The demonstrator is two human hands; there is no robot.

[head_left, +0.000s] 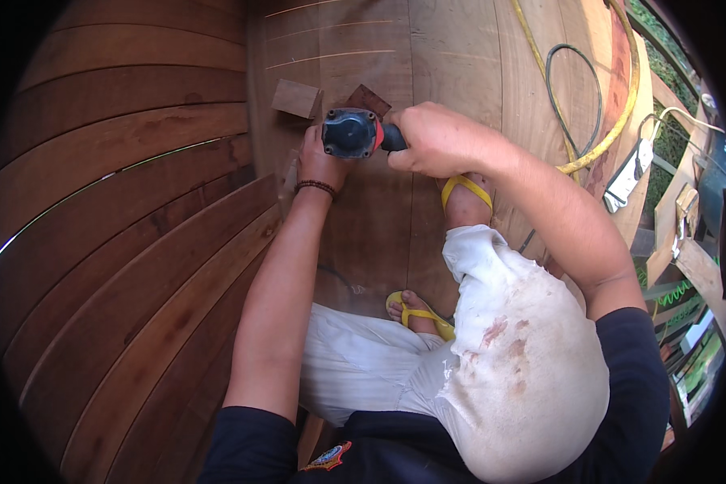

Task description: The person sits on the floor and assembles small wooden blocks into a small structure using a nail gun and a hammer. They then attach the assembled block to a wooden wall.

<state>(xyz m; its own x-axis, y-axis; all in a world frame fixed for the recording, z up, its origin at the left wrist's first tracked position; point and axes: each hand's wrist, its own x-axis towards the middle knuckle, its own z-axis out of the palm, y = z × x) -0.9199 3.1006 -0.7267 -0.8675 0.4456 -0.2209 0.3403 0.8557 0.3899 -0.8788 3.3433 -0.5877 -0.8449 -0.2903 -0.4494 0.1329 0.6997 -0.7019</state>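
My right hand (437,139) is wrapped around the handle of a black and red power tool (351,132) that looks like a nail gun. Four screws mark the corners of its dark cap, which faces up; its lower end is out of sight. My left hand (323,158) is low beside the tool's head, wearing a dark beaded bracelet. The tool hides most of its fingers, so what they touch is unclear. Just beyond it lies a pale wooden block (296,98). A darker reddish wooden block (369,100) sits behind the tool.
Reddish-brown boards (121,129) rise along the left. A wooden plank floor (371,234) extends under my feet, which wear yellow flip-flops (418,311). A yellow hose (621,121) and a dark cable (550,68) curve at right, near a white power strip (627,176) and scrap wood.
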